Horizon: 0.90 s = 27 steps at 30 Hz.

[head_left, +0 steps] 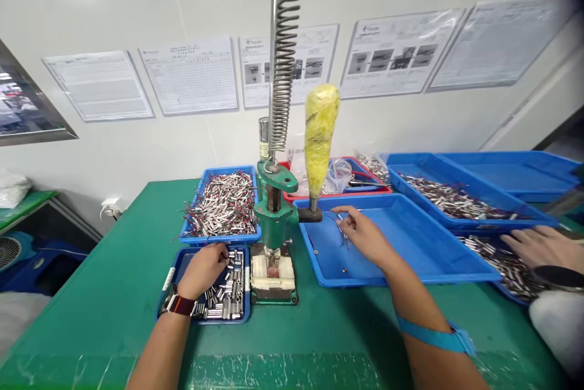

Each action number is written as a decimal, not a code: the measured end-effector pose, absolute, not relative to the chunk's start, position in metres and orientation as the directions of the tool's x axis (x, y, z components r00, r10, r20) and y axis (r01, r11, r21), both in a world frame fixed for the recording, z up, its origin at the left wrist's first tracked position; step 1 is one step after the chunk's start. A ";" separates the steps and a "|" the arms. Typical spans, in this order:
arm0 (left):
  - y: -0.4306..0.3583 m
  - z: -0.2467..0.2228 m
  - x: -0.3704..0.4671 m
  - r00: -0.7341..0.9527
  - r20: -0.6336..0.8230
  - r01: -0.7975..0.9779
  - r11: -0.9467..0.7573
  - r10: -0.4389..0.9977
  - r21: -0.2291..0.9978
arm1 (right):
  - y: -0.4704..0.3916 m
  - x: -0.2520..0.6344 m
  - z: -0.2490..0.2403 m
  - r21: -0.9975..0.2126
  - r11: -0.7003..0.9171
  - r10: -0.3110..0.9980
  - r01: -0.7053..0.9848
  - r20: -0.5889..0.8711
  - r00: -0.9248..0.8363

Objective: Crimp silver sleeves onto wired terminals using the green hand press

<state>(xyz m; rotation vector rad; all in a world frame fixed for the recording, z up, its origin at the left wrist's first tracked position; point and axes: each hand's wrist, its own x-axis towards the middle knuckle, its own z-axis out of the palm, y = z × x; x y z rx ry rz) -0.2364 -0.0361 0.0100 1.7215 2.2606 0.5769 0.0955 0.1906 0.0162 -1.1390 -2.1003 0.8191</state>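
Note:
My left hand (204,267) is over the near end of a small blue tray (170,292) that holds short shiny metal tubes (228,299). Its fingers are curled together at the tubes; what lies between the fingertips is hidden. My right hand (362,235) hovers above a large blue tray (410,256), thumb and forefinger pinched on a small silver wired part (342,233) with thin leads. Between the hands stands a green hand press (274,226) with a yellow-wrapped lever handle (320,134) and a tall spring (287,49).
Behind my left hand, a blue tray (184,233) is heaped with wired metal parts (223,201). A red tray (360,194) with bags stands behind the press. At right, another person's hand (545,247) rests over a tray of parts, near more blue trays (506,162).

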 end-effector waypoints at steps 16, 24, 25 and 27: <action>-0.021 0.068 -0.183 -0.050 0.108 0.049 -0.106 0.993 0.993 | 0.072 0.063 0.025 -0.969 0.012 0.879 -0.248 0.128 -0.458; -0.010 0.028 -0.165 -0.258 0.041 -0.349 -0.133 0.965 0.928 | 0.031 0.021 0.001 -0.981 0.180 0.885 -0.071 0.193 -0.423; -0.010 0.027 -0.163 -0.262 0.043 -0.370 -0.141 0.964 0.918 | 0.029 0.019 0.001 -0.971 0.234 0.869 -0.047 0.231 -0.438; -0.009 0.026 -0.160 -0.280 0.065 -0.379 -0.172 0.958 0.909 | 0.026 0.015 0.002 -0.943 0.334 0.819 0.017 0.281 -0.501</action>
